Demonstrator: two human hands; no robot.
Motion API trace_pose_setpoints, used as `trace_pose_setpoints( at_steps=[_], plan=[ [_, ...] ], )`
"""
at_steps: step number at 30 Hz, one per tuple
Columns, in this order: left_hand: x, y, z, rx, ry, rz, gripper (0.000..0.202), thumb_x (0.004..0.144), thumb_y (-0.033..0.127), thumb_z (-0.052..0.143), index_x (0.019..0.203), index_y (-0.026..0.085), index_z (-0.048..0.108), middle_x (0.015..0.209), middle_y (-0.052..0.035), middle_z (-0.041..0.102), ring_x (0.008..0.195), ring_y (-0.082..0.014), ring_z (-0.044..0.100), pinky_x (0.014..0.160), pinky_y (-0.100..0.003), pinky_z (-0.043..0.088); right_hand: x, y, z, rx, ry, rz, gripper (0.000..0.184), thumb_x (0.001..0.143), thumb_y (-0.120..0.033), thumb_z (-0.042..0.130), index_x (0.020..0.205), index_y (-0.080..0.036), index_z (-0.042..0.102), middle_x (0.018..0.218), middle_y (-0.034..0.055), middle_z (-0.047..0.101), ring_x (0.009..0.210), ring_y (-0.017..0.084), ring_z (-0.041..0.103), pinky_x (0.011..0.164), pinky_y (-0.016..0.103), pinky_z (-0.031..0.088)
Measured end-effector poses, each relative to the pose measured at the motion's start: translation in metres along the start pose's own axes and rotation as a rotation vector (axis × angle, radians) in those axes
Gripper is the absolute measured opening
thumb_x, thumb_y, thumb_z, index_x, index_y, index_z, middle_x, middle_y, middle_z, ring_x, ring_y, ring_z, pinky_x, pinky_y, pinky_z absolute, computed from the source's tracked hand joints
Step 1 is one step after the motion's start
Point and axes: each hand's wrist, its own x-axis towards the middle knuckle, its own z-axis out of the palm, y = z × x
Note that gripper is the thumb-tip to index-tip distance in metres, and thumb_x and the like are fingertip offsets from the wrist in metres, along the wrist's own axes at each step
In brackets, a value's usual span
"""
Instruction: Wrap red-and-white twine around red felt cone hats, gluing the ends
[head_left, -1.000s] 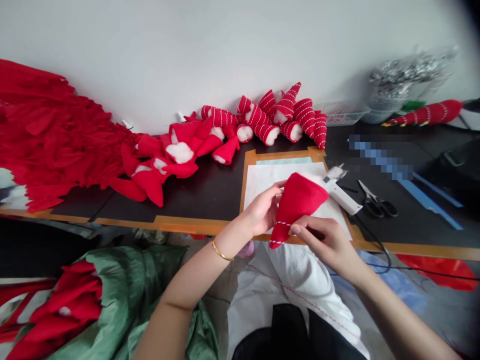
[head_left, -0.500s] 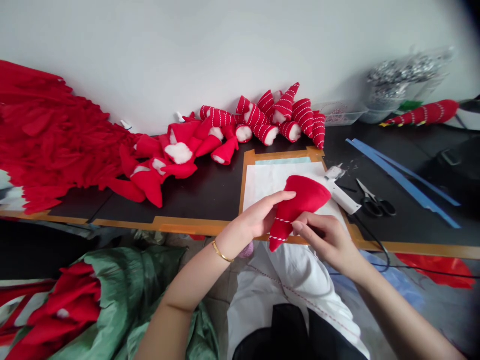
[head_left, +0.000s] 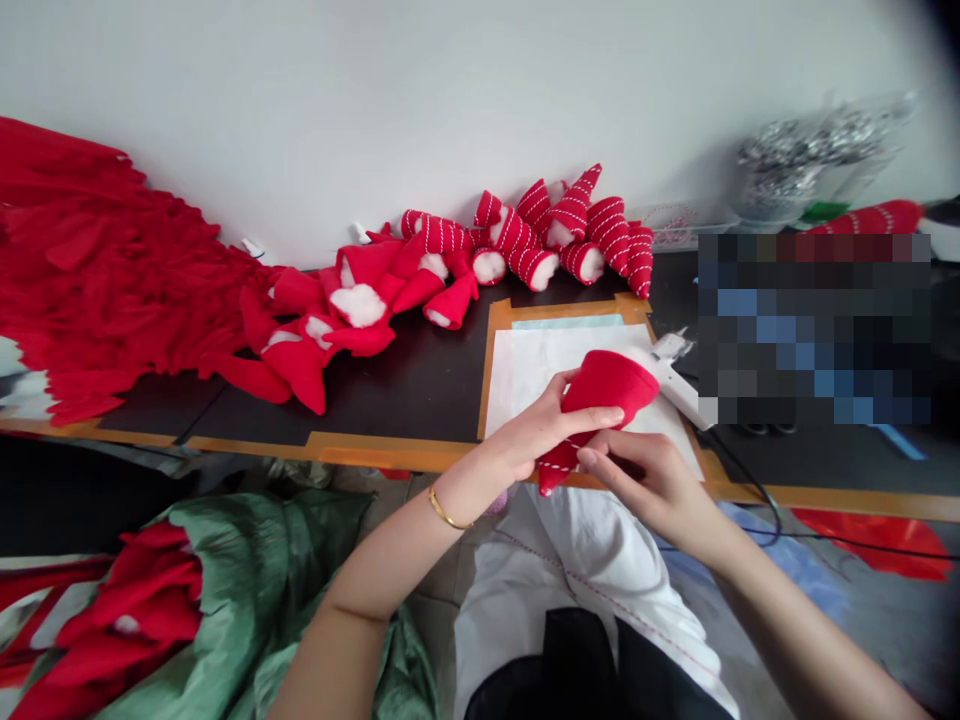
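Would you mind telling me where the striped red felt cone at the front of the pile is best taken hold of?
Pinch the striped red felt cone around its body just behind the white stuffed end, coming from the near side, over the paper sheet. That end faces you, while the narrower part runs back among the other cones, so this looks freest.

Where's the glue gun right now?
In the head view, the white glue gun lies right of centre, across the paper's right edge, just beside the red felt cone.
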Motion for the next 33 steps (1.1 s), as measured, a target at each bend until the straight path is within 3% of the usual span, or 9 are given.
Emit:
trace_pose_setpoints(
  at_steps=[2,6,9,12,16,20,25,33],
  plan=[
    [0.0,0.001,-0.002,0.035,0.004,0.01,0.053,0.073,0.029,0.084,0.118,0.024,0.056,0.094,-0.0014,0.068,0.076,-0.0169,0.067,0.066,-0.027,0.053,-0.001,0.001,-0.001,-0.019,0.007,0.009,0.039,0.103,-0.039,0.051,0.072,-0.019,0.058,0.06,-0.0032,0.049,0.053,0.01,0.039,0.049,0.026,0.03],
    [0.001,0.003,-0.008,-0.011,-0.116,-0.041,0.021,0.078,0.029,0.075,0.095,0.022,0.066,0.079,0.0009,0.069,0.065,-0.0141,0.063,0.061,-0.025,0.049,-0.002,0.001,-0.003,-0.026,0.025,0.021,0.038,0.103,-0.04,0.051,0.073,-0.019,0.059,0.059,-0.0043,0.046,0.051,0.01,0.036,0.048,0.025,0.028],
    [0.001,0.005,-0.009,-0.048,-0.121,-0.081,0.009,0.075,0.026,0.073,0.079,0.02,0.069,0.07,0.0006,0.068,0.06,-0.0134,0.06,0.058,-0.025,0.045,-0.002,0.001,-0.003,-0.029,0.027,0.017,0.039,0.103,-0.041,0.052,0.071,-0.019,0.058,0.059,-0.0041,0.045,0.051,0.01,0.036,0.048,0.025,0.029],
    [0.001,0.005,-0.008,-0.07,-0.073,-0.09,0.008,0.074,0.025,0.072,0.075,0.019,0.067,0.068,-0.0005,0.067,0.059,-0.0139,0.059,0.057,-0.025,0.044,-0.002,0.001,-0.003,-0.034,0.025,0.024,0.039,0.103,-0.042,0.052,0.072,-0.019,0.059,0.059,-0.0035,0.047,0.051,0.01,0.038,0.048,0.025,0.03],
    [0.001,0.004,-0.008,-0.223,-0.078,-0.012,0.022,0.074,0.02,0.068,0.096,0.022,0.067,0.079,0.0006,0.069,0.066,-0.015,0.062,0.061,-0.025,0.049,-0.002,0.002,-0.004,-0.012,0.026,0.029,0.038,0.103,-0.04,0.052,0.072,-0.018,0.06,0.059,-0.0031,0.049,0.052,0.01,0.039,0.049,0.025,0.03],
    [-0.001,0.004,-0.006,-0.239,-0.103,-0.017,0.029,0.079,0.033,0.073,0.105,0.024,0.066,0.086,-0.0009,0.071,0.07,-0.0166,0.064,0.064,-0.027,0.053,-0.001,0.001,-0.003,-0.004,0.024,0.03,0.039,0.103,-0.041,0.053,0.071,-0.019,0.057,0.059,-0.0041,0.047,0.052,0.009,0.038,0.048,0.025,0.029],
    [-0.005,0.006,0.001,-0.038,-0.121,0.029,0.025,0.076,0.031,0.082,0.096,0.021,0.071,0.086,-0.0021,0.072,0.077,-0.0174,0.067,0.067,-0.025,0.053,-0.001,-0.001,-0.002,0.0,0.008,0.026,0.041,0.102,-0.043,0.052,0.07,-0.02,0.057,0.056,-0.0048,0.044,0.048,0.009,0.035,0.045,0.025,0.028],
    [0.002,0.006,-0.005,-0.128,-0.148,-0.101,0.006,0.077,0.028,0.075,0.079,0.022,0.074,0.076,-0.0009,0.074,0.065,-0.0164,0.066,0.063,-0.027,0.053,-0.004,0.003,-0.006,0.021,0.015,0.048,0.038,0.102,-0.044,0.052,0.075,-0.019,0.061,0.056,-0.0052,0.043,0.048,0.009,0.035,0.043,0.025,0.027]
  ],
)
